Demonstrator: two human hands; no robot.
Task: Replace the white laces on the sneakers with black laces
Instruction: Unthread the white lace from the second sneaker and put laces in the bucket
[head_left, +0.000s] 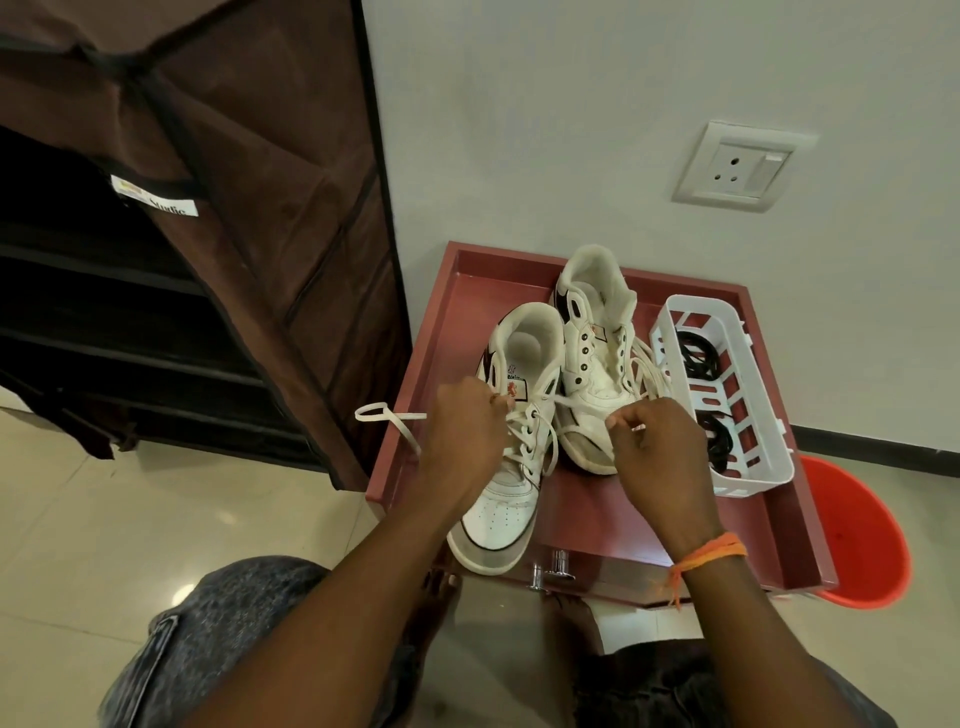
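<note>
Centre frame, left hand (460, 431) and right hand (657, 447) each pinch a white lace (389, 418) end. Both ends come off the near sneaker (506, 499) (black laces (698, 356) sit in the basket (763, 467), right).

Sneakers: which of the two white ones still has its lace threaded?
The nearer white sneaker, under the left hand; the farther sneaker's eyelets are empty.

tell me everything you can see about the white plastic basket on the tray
The white basket is a slotted, oblong plastic bin with rounded corners and small tabs on its rim. It sits upright on the right side of the red tray, right of the sneakers. Coiled black laces lie inside it. Neither hand touches it.
</note>
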